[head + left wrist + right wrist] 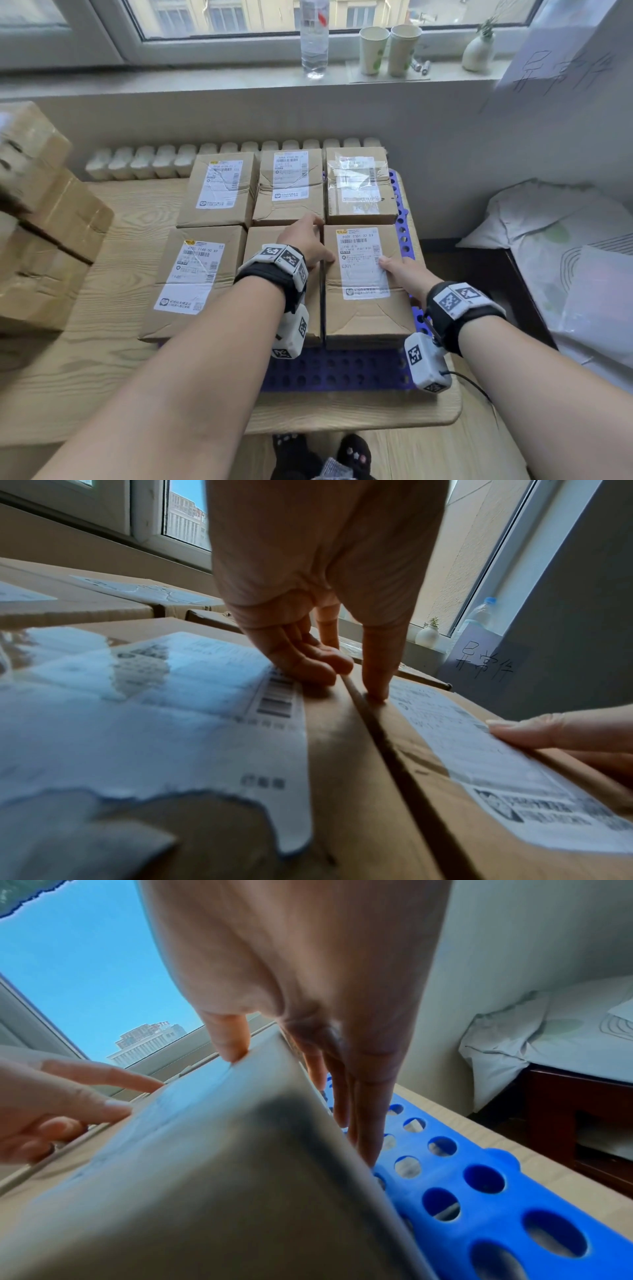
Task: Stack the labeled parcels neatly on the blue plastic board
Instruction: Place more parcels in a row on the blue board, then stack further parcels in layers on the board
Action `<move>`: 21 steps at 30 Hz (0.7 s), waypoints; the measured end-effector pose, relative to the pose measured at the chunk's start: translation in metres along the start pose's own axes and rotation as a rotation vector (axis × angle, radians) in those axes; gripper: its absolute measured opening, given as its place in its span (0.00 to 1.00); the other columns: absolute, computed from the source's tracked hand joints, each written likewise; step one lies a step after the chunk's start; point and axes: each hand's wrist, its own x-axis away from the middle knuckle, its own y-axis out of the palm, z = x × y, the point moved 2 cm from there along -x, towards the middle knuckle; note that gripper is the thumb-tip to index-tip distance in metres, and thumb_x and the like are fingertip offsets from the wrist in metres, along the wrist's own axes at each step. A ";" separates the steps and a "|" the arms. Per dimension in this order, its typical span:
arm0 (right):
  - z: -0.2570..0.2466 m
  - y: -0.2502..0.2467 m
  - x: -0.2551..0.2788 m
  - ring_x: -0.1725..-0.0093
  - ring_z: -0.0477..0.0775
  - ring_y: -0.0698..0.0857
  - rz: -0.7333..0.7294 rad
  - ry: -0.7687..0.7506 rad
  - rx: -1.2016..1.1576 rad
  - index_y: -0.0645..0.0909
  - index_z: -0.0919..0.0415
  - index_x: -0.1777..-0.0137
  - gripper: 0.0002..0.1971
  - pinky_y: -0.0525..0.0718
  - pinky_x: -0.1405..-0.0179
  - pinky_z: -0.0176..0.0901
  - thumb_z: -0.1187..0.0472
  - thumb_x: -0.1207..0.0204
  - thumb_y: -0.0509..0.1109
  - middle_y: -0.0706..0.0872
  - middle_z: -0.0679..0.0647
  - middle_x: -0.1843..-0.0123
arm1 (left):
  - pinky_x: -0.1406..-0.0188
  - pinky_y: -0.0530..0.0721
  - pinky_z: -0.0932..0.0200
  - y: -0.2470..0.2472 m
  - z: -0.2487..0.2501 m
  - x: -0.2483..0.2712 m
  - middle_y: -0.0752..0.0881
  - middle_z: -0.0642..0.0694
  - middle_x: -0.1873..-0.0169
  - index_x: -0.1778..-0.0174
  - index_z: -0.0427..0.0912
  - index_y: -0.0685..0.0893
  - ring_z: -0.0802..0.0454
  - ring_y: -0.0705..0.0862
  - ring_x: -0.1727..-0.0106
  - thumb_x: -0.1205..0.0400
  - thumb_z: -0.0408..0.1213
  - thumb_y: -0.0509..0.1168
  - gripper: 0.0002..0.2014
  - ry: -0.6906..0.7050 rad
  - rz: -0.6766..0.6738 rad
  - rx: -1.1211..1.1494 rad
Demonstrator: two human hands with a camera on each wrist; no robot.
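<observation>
Several labelled cardboard parcels lie in two rows of three on the blue plastic board [342, 373] [479, 1204]. My left hand [306, 240] [329, 658] rests its fingers on the front middle parcel [262, 240] [171, 696], and its thumb presses the top of the front right parcel [366, 318] [479, 764] [205, 1177] across the narrow gap. My right hand [404, 274] [308, 1015] has its thumb on that parcel's top edge and straight fingers down its right side wall. The front left parcel [191, 274] and the back row [289, 185] lie untouched.
More cardboard boxes [44, 222] are piled at the left on the wooden table [120, 240]. A radiator [154, 161] runs behind the board. On the windowsill stand a bottle [314, 37], two paper cups [388, 49] and a vase [478, 51]. A bed [548, 222] lies at the right.
</observation>
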 end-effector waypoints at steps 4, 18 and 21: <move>-0.006 0.001 -0.005 0.35 0.58 0.82 0.039 -0.022 0.118 0.75 0.61 0.26 0.30 0.77 0.32 0.52 0.38 0.18 0.59 0.83 0.56 0.32 | 0.52 0.88 0.52 0.001 -0.001 -0.001 0.85 0.47 0.39 0.29 0.54 0.74 0.44 0.87 0.47 0.32 0.42 0.81 0.36 0.019 0.032 -0.050; -0.054 0.007 0.027 0.26 0.57 0.70 0.378 -0.395 0.663 0.61 0.55 0.19 0.31 0.73 0.29 0.54 0.55 0.21 0.65 0.70 0.56 0.24 | 0.45 0.79 0.56 -0.008 0.009 0.008 0.83 0.46 0.35 0.26 0.48 0.73 0.47 0.82 0.36 0.22 0.43 0.71 0.27 0.097 0.061 -0.222; -0.062 0.011 0.033 0.28 0.56 0.72 0.355 -0.471 0.779 0.66 0.55 0.22 0.27 0.74 0.29 0.52 0.54 0.20 0.64 0.73 0.55 0.27 | 0.38 0.82 0.51 -0.019 0.010 0.015 0.83 0.47 0.34 0.27 0.49 0.76 0.47 0.82 0.35 0.21 0.45 0.69 0.25 0.122 0.096 -0.313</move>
